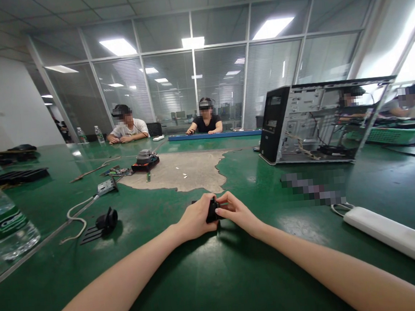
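Both hands meet over the green table, around a small black part [211, 212] whose kind I cannot make out. My left hand [198, 218] wraps round it from the left, with the thumb on top. From the right, the bent fingers of my right hand [237, 212] pinch its near side. Much of the part is hidden by the fingers. On the table to the left lies a black plastic piece [106, 220] with a round end and several flat prongs. Beyond it is a small metal box [107, 185] with a pale cable [75, 220].
An opened computer case [281, 125] stands at the right, with a white power strip [396, 238] nearer me. A water bottle [4, 221] is at the left edge. Past a bare worn patch [194, 168] sits a heatsink with fan [146, 159]. Two people sit across the table.
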Demonstrator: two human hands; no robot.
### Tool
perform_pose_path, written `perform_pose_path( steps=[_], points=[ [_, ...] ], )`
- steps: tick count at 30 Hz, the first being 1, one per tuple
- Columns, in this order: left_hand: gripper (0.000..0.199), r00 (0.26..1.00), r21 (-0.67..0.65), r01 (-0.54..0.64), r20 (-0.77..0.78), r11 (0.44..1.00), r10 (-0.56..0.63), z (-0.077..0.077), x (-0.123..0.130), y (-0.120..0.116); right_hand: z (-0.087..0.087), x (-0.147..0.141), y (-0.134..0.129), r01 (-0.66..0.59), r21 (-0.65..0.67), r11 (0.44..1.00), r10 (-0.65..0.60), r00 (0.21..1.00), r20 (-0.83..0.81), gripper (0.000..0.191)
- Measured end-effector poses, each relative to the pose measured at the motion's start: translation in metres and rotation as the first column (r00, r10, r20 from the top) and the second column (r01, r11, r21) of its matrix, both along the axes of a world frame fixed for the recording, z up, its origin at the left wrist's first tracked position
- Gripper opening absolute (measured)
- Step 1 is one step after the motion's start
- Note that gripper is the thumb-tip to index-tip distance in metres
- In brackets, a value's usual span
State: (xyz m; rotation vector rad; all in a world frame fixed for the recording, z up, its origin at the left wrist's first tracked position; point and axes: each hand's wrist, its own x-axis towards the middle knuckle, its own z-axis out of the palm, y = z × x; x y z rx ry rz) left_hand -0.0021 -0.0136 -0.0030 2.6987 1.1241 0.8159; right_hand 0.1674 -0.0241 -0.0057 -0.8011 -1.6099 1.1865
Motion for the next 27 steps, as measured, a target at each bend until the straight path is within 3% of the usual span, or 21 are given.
perform_pose_path(
  steps=[7,14,20,27],
  points=[
    [0.06,1.0,-0.011,-0.001,-0.006,1.0,0.001,0.0011,0.0,-0.0006,-0.0044,-0.0002,0.0032,0.062,-0.02,0.998,-0.061,0.997,0.047,0.029],
    [0.058,1.0,-0.042,-0.011,-0.001,0.999,0.011,0.0051,0.0015,-0.0037,-0.0027,0.0012,0.0019,-0.007,0.019,1.0,0.007,1.0,-0.002,0.024],
    [0.059,1.0,-0.04,0.002,-0.003,0.999,-0.002,0.0062,0.001,-0.0044,-0.0063,0.0009,0.0044,0.069,0.01,0.998,-0.07,0.996,0.062,0.026],
    [0.055,1.0,-0.036,0.0,-0.007,0.999,0.0,0.0086,0.0005,-0.0072,0.0004,-0.0004,-0.0006,0.003,0.024,1.0,-0.003,1.0,0.015,0.025]
  ],
)
